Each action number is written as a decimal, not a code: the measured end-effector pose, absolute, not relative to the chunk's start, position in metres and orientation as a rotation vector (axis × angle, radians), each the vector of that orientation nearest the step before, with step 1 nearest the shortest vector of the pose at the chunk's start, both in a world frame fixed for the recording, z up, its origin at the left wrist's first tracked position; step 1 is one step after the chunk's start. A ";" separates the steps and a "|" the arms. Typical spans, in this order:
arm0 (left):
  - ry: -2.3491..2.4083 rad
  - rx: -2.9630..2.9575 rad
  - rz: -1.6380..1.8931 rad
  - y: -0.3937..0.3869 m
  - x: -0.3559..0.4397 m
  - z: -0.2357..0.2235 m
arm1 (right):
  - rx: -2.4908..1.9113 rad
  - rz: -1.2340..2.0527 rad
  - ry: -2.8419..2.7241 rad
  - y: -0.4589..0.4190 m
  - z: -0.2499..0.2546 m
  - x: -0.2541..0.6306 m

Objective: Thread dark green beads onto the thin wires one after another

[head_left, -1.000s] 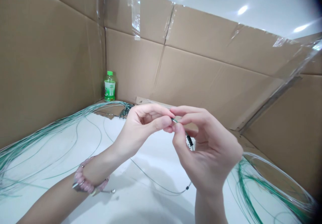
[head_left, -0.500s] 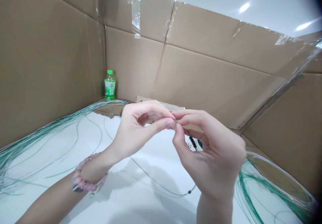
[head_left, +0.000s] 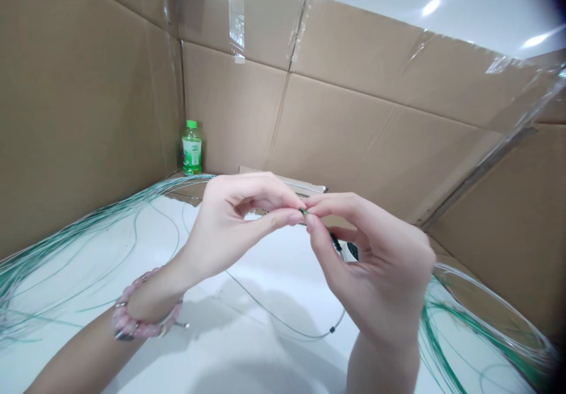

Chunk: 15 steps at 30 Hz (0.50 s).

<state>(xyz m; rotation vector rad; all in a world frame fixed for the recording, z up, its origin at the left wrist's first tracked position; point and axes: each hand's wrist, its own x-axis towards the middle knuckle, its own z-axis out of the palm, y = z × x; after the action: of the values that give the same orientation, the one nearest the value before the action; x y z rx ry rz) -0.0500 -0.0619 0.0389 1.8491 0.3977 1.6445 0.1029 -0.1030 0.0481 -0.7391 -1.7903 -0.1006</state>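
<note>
My left hand (head_left: pixel 241 223) and my right hand (head_left: pixel 375 258) meet fingertip to fingertip above the white tabletop (head_left: pixel 247 358). Both pinch a thin green wire (head_left: pixel 303 210), of which only a short bit shows between the fingers. A wire loop (head_left: pixel 283 324) hangs below, with a small black piece (head_left: pixel 332 330) on it. Behind my right fingers a row of small black pieces (head_left: pixel 336 242) is partly hidden. Close by is a dark round thing (head_left: pixel 352 251), also partly covered. A pink bead bracelet (head_left: pixel 141 328) circles my left wrist.
Green and white wires (head_left: pixel 101 220) lie in a long bundle at the left. More wires (head_left: pixel 446 329) are coiled at the right. A green bottle (head_left: pixel 191 149) stands in the back left corner. Cardboard walls (head_left: pixel 375 111) enclose the table.
My left hand and wrist have shifted slightly left, and the bracelet has turned a little. The fingertips remain together on the wire. Less of the black row shows behind my right hand.
</note>
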 end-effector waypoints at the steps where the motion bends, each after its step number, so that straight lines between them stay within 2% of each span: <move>1: 0.382 1.807 1.618 -0.061 -0.050 0.039 | -0.725 -0.085 -1.783 -0.102 0.048 0.103; 15: 0.183 1.520 1.398 -0.046 -0.048 0.031 | -0.572 0.144 -1.588 -0.089 0.041 0.088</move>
<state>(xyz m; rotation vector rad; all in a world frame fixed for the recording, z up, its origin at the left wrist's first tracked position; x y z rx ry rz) -0.0476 -0.0455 0.0314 1.5197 0.1835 1.3981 0.0878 -0.0894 0.0407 -0.5716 -1.5883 0.1437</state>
